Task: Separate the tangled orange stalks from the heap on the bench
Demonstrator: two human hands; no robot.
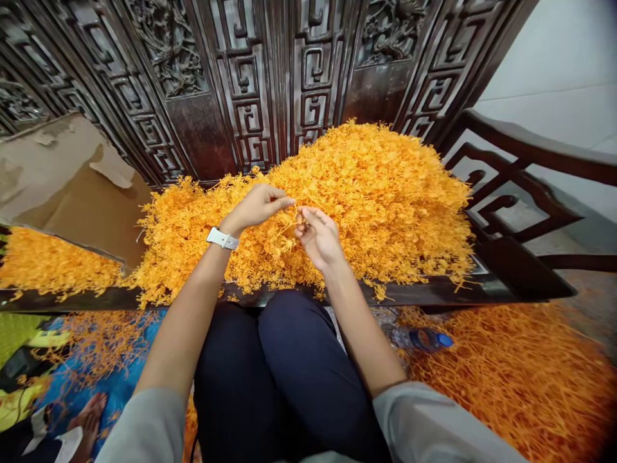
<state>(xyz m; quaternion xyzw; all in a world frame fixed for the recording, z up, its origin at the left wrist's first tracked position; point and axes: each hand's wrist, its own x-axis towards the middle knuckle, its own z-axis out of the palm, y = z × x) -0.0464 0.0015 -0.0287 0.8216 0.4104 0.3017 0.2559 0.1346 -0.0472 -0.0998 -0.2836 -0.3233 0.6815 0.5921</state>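
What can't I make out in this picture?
In the head view:
Orange piece between left hand and right hand: fine detail too small, partly behind fingers.
Bench: middle covered by orange heap.
Cardboard: left part cut off by picture edge.
Other person: upper body outside the picture.

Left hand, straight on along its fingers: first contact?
Probably the fingertips of the right hand, just beyond those of the left hand. Depth is unclear from one view; if it missed them, the orange heap looks next.
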